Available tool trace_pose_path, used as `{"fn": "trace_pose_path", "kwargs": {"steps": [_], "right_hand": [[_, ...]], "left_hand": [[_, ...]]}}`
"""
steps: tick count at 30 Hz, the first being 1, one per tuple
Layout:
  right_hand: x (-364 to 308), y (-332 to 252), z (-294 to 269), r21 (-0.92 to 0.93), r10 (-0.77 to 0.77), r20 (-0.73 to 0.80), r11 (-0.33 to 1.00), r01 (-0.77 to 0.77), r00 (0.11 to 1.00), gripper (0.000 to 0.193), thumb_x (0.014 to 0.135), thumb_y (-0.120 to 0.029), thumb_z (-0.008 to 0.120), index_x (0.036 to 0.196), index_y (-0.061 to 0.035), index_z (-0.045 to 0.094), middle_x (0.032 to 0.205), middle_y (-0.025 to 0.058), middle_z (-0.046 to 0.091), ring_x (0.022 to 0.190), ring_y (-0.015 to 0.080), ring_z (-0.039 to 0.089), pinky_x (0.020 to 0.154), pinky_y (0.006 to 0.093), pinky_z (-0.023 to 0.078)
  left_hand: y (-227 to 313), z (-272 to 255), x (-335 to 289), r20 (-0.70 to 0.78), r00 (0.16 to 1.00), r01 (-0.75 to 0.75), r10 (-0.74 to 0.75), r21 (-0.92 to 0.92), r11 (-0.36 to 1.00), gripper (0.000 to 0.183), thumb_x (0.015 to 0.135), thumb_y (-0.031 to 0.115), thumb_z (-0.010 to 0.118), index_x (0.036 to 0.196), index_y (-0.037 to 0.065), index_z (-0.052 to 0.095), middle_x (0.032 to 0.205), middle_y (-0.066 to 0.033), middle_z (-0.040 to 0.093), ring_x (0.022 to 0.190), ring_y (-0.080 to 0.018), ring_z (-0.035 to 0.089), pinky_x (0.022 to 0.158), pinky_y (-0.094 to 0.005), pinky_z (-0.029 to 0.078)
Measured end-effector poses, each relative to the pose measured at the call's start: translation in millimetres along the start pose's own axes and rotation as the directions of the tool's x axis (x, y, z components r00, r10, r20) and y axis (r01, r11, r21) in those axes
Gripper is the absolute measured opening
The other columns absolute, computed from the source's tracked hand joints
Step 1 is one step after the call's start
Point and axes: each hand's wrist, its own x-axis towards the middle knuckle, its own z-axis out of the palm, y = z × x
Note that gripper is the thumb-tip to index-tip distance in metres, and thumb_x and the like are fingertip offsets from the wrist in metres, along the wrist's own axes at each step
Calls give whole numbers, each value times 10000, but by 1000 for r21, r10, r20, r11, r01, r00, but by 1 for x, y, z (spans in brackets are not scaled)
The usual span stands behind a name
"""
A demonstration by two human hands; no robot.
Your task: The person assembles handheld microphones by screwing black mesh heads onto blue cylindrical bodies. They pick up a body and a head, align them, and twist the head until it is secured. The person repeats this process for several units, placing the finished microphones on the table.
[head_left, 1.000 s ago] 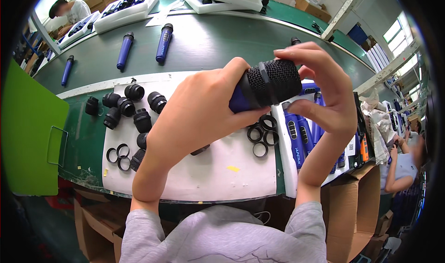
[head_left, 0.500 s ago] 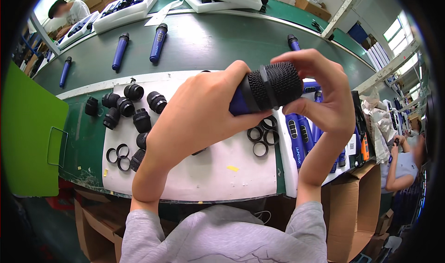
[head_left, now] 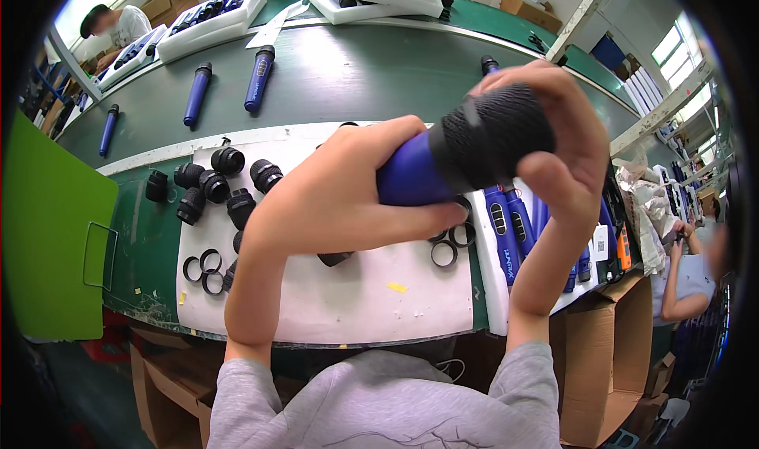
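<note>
Held in two bare hands above the far right part of a paper-covered worktable (head_left: 142, 279), a blue microphone (head_left: 415, 172) with a black mesh head (head_left: 502, 133) tilts up toward the right. The left hand (head_left: 340, 192) grasps the blue body, its thumb lying along the near side, while the right hand (head_left: 573, 137) curls around the end of the head, slightly blurred, some fingertips hidden behind the mesh. Below, on the white paper (head_left: 371, 311), loose black mesh heads (head_left: 213, 186) cluster toward the table's far left corner, one standing on the bare green top beside the sheet. Three black rings (head_left: 211, 282) lie together toward the near left corner; more rings (head_left: 444, 253) sit toward the right edge, partly behind the left hand. A yellow scrap (head_left: 396, 288) rests near the table's near edge. Along the right edge, a white foam tray (head_left: 494, 311) carries blue microphone bodies (head_left: 500, 239). Past the far edge, upright-looking blue microphones (head_left: 198, 95) are spaced along a dark green surface (head_left: 340, 73). A bright green panel (head_left: 55, 235) flanks the left edge; a co-worker (head_left: 128, 26) sits beyond the far left corner, and another person (head_left: 684, 287) works off to the right.
</note>
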Motion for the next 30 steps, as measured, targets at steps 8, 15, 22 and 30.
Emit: {"fn": "trace_pose_path", "kwargs": {"steps": [8, 15, 22, 30], "right_hand": [[16, 31, 47, 933, -303, 22, 349, 89, 953, 764, 906, -572, 620, 1372, -25, 362, 1197, 176, 560, 1251, 443, 485, 1018, 484, 420], [20, 39, 51, 961, -394, 95, 276, 19, 914, 384, 897, -260, 695, 1158, -86, 473, 952, 77, 626, 1166, 368, 557, 1020, 429, 420], [9, 22, 47, 757, 167, -119, 654, -19, 979, 243, 923, -252, 604, 1074, -88, 509, 867, 54, 578, 1014, 351, 626, 949, 421, 442], [13, 24, 53, 960, -396, 216, 252, -120, 893, 359, 816, -103, 770, 991, -73, 458, 830, 85, 589, 729, 231, 642, 711, 335, 535]], "left_hand": [[-23, 17, 4, 546, 827, 435, 134, -773, 463, 261, 837, 152, 735, 896, -10, 540, 597, -64, 562, 415, -130, 538, 373, -263, 421], [-25, 31, 9, 393, 918, 268, -55, -511, 817, 213, 794, 161, 747, 824, 5, 605, 609, -23, 587, 491, -124, 580, 455, -261, 449], [-23, 44, 15, -195, 977, 64, -84, -109, 992, 272, 766, 157, 781, 906, -18, 626, 710, -74, 642, 629, -160, 622, 630, -313, 510], [-41, 43, 9, 473, 850, 66, 233, -534, 843, 186, 756, 103, 769, 730, 22, 604, 591, -18, 586, 498, -108, 600, 439, -235, 456]]}}
